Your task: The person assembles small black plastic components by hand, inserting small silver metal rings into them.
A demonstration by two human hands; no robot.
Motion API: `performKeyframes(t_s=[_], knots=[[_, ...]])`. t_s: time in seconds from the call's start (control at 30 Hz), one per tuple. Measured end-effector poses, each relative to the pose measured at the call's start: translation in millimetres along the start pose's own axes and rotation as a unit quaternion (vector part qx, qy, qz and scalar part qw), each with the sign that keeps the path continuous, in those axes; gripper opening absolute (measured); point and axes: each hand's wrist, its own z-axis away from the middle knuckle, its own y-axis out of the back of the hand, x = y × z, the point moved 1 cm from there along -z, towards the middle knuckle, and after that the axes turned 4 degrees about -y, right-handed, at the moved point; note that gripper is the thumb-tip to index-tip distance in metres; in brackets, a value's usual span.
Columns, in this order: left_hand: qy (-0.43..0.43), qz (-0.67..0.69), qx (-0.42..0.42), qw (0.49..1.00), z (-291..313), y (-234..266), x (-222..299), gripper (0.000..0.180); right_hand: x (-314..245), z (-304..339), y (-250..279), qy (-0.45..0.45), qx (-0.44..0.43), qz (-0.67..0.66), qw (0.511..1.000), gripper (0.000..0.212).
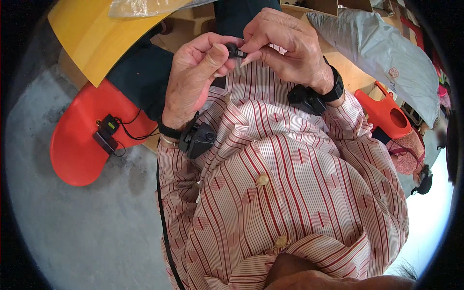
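Observation:
A small round black part with a short squarish tab is pinched in front of my striped shirt. My left hand grips its round end between thumb and fingers. From the other side, my right hand closes thumb and forefinger on the tab end. The two hands nearly meet at the part, and the fingertips hide some of it; its exact kind does not show. On my wrists are strapped a black camera unit at the left and another black unit at the right.
A yellow tabletop with clear plastic film lies at upper left. Below it, an orange-red chair bears black cabled devices. A large grey plastic bag, a second orange-red seat and another person are at right.

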Motion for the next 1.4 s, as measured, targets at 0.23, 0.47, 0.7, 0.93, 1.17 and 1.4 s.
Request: performKeyframes(t_s=[0.23, 0.47, 0.7, 0.93, 1.17, 1.4], knots=[[-0.007, -0.042, 0.012, 0.999, 0, -2, -1, 0.033, 0, 0, -1, 0.023, 0.001, 0.046, 0.999, 0.021], [-0.005, -0.066, 0.03, 0.997, 0, -9, -1, 0.037, 0, 0, -1, 0.031, 0.01, 0.041, 0.999, 0.019], [-0.022, -0.082, 0.051, 0.995, -2, -13, -4, 0.039, -1, 2, -1, 0.039, 0.016, 0.088, 0.995, 0.021], [-0.016, -0.092, 0.06, 0.994, -4, -12, -4, 0.042, 5, 3, -2, 0.034, 0.021, 0.052, 0.998, 0.021], [0.024, -0.077, 0.053, 0.995, -2, -7, -6, 0.042, 5, 8, -3, -0.045, -0.011, 0.019, 0.999, 0.02], [0.052, -0.157, 0.105, 0.981, -4, -18, -7, 0.056, 12, 16, -11, -0.199, -0.026, -0.098, 0.975, 0.021]])
